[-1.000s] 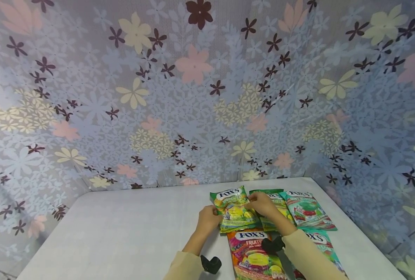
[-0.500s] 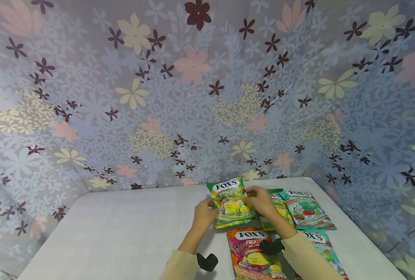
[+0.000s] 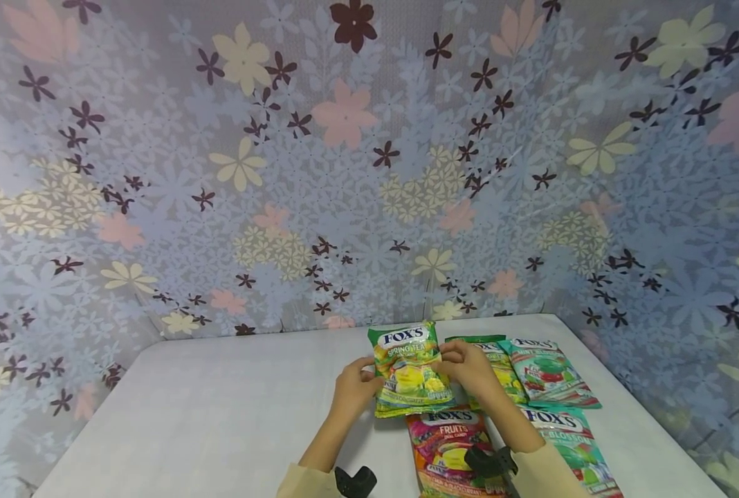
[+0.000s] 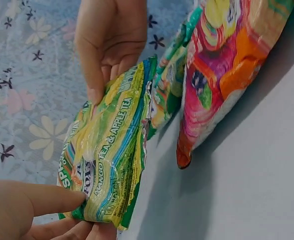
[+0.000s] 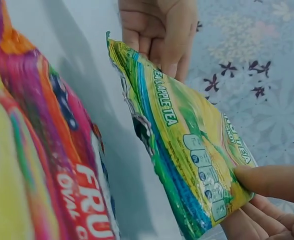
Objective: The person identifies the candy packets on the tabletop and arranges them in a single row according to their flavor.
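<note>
A floral wall covering fills the upper two thirds of the head view and wraps both sides. Below it, a white table spans the lower third of the frame. At lower right of centre lie four candy bags: an orange-pink fruits bag at the bottom edge, a teal bag to its right, another teal bag above that, and a green bag partly hidden behind the right hand.

Just above the fruits bag, at lower centre, the green-yellow spring tea bag is held up off the table, tilted, between both hands. The left hand pinches its left edge, thumb on the front and fingers behind. The right hand pinches the right edge the same way. In the left wrist view the bag runs diagonally through the centre; in the right wrist view it crosses from upper left to lower right.

Black wrist mounts sit at the bottom edge.
</note>
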A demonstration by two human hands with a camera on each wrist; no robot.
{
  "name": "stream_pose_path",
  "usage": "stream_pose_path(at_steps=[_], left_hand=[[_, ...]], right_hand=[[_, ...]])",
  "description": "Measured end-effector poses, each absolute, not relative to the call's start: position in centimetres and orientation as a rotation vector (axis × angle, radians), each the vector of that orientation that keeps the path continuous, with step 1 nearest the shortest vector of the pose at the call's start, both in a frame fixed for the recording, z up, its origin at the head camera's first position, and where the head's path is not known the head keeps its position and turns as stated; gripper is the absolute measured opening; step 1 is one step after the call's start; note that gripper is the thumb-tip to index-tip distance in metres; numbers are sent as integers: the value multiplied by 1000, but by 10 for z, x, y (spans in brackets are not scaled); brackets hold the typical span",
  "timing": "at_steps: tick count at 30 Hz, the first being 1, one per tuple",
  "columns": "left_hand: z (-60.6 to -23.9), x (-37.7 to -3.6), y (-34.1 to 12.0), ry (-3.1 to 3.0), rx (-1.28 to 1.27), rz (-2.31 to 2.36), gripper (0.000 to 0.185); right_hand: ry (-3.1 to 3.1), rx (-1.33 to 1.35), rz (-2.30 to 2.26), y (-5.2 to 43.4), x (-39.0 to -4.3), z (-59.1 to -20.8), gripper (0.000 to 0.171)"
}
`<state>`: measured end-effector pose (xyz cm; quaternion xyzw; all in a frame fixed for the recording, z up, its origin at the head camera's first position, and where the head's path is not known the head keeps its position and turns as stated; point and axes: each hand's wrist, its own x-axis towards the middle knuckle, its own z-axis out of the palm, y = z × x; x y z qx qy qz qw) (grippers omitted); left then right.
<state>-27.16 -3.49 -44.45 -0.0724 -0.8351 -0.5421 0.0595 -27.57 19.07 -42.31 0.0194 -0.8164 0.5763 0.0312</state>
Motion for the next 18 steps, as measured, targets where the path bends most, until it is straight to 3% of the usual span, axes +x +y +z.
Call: stream_pose_path(at_steps=[18], left_hand=[[-431, -241, -47, -2493, -238, -1674, 41]], right_hand=[[-2436, 79, 2030, 187, -246, -413, 43]])
